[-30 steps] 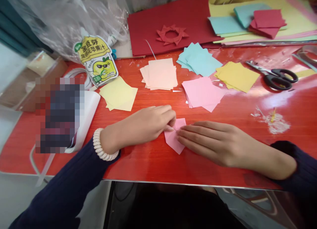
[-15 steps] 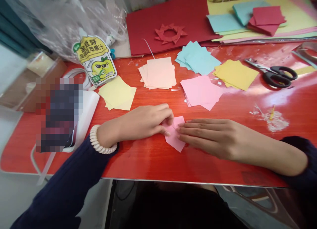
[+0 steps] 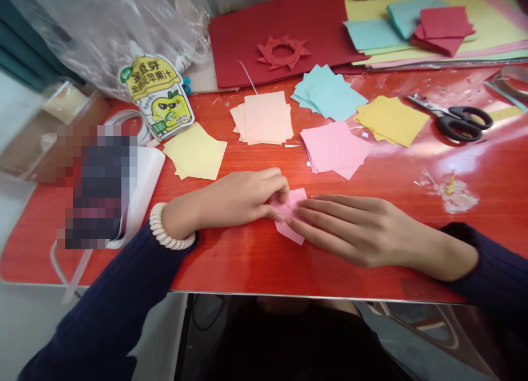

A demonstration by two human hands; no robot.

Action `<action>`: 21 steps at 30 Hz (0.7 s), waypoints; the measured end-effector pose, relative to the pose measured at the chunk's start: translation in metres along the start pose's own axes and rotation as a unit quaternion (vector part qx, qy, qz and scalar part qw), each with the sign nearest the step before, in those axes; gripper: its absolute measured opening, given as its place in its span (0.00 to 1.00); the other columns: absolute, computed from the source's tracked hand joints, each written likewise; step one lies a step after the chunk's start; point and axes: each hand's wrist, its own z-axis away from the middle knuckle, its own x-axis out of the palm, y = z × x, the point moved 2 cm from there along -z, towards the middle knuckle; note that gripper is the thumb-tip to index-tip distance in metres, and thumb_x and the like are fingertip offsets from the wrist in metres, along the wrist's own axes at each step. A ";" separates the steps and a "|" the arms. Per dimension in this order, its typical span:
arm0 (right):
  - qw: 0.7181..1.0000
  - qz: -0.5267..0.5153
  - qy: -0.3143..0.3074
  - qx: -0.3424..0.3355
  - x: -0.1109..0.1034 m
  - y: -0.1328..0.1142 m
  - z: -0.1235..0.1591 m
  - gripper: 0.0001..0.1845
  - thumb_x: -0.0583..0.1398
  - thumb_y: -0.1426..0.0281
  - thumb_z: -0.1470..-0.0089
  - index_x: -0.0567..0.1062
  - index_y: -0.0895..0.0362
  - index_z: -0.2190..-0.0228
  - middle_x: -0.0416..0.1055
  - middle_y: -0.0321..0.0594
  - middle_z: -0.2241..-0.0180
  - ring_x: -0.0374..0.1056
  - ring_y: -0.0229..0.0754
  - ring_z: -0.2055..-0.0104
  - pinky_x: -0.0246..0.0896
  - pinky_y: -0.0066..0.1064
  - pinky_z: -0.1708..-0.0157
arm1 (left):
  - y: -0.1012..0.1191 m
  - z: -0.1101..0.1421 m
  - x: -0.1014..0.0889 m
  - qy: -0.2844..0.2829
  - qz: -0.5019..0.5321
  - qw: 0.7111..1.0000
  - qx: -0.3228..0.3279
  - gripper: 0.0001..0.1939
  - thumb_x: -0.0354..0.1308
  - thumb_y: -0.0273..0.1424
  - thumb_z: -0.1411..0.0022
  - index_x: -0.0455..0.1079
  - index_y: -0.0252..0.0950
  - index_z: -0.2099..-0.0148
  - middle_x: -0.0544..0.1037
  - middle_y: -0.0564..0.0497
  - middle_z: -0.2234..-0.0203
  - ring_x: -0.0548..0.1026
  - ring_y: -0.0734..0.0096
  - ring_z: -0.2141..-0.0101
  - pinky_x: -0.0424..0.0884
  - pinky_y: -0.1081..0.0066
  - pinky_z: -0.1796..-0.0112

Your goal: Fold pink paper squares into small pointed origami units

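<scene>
A small pink sheet of paper (image 3: 293, 233), partly folded, lies on the red table near its front edge. On its left side, my left hand (image 3: 251, 199) has thumb and curled fingers closed on the paper. My right hand (image 3: 355, 227) lies over the paper's right side, its fingers stretched out flat and the tips pressing near the middle crease. Part of the sheet is hidden beneath those fingers. Just behind sits a stack of pink paper squares (image 3: 335, 147).
Behind lie peach squares (image 3: 268, 117), blue squares (image 3: 332, 95), golden squares (image 3: 394, 120) and pale yellow squares (image 3: 198, 153). Black-handled scissors (image 3: 462, 122) rest at right, near white scraps (image 3: 457, 194). A drink pouch (image 3: 165, 103) stands back left; a folded red ring (image 3: 284, 52) lies on red sheets.
My right hand has shifted slightly left over the pink paper, its lower fingertip now near my left thumb. My left hand keeps its hold.
</scene>
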 end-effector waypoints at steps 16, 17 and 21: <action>0.908 -0.296 0.005 0.298 0.020 0.003 -0.003 0.05 0.54 0.76 0.41 0.70 0.59 0.67 0.68 0.43 0.70 0.60 0.42 0.66 0.61 0.35 0.66 | 0.005 0.001 0.002 -0.001 -0.010 1.000 -0.002 0.06 0.52 0.31 0.37 0.63 0.34 0.58 0.67 0.51 0.62 0.66 0.73 0.65 0.60 0.72 0.64; 0.908 -0.295 0.001 0.298 0.020 0.003 -0.003 0.05 0.54 0.76 0.41 0.70 0.58 0.67 0.68 0.42 0.70 0.60 0.42 0.66 0.60 0.34 0.66 | 0.006 0.001 0.001 -0.001 -0.009 1.000 -0.005 0.07 0.53 0.32 0.37 0.63 0.34 0.59 0.67 0.51 0.62 0.66 0.73 0.65 0.60 0.72 0.64; 0.910 -0.277 -0.013 0.307 0.021 0.004 -0.006 0.05 0.53 0.75 0.41 0.68 0.57 0.69 0.67 0.40 0.72 0.60 0.40 0.69 0.58 0.33 0.68 | 0.007 0.003 -0.001 -0.007 -0.009 1.000 -0.013 0.07 0.53 0.32 0.38 0.63 0.34 0.59 0.68 0.50 0.61 0.66 0.73 0.65 0.60 0.72 0.64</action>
